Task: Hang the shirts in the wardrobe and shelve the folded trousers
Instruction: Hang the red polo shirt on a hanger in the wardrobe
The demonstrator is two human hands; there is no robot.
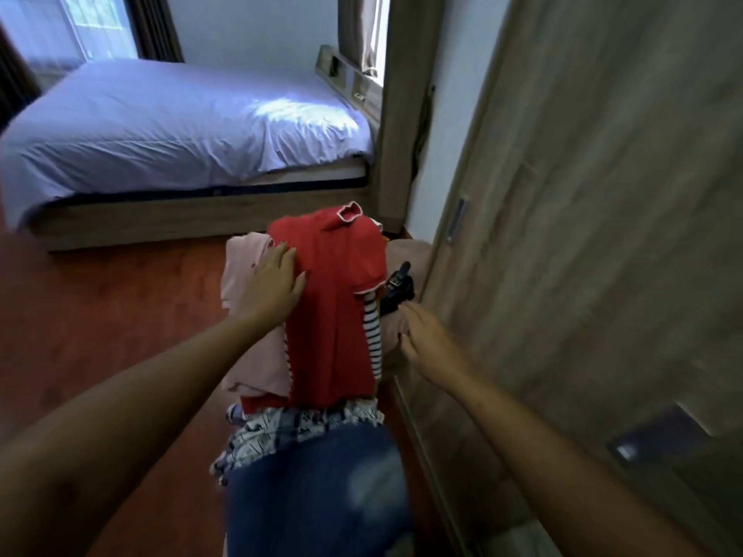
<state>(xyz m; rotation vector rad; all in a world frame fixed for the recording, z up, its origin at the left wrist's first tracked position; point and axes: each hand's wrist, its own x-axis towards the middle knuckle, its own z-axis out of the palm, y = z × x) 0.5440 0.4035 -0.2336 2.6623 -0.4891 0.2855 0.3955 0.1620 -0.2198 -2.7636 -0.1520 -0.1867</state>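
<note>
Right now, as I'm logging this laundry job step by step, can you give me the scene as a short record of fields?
setting: bedroom, bed behind, wardrobe door on the right, interior not visible
pile top: red garment
pile left: pink garment
under red: striped garment
pile near end: denim
left hand: flat where pink meets red
right hand: open beside the pile, gripping nothing

Wood floor (pixel 120 315), bed (pixel 181 126), clothes pile (pixel 333 307) (base hidden)
</note>
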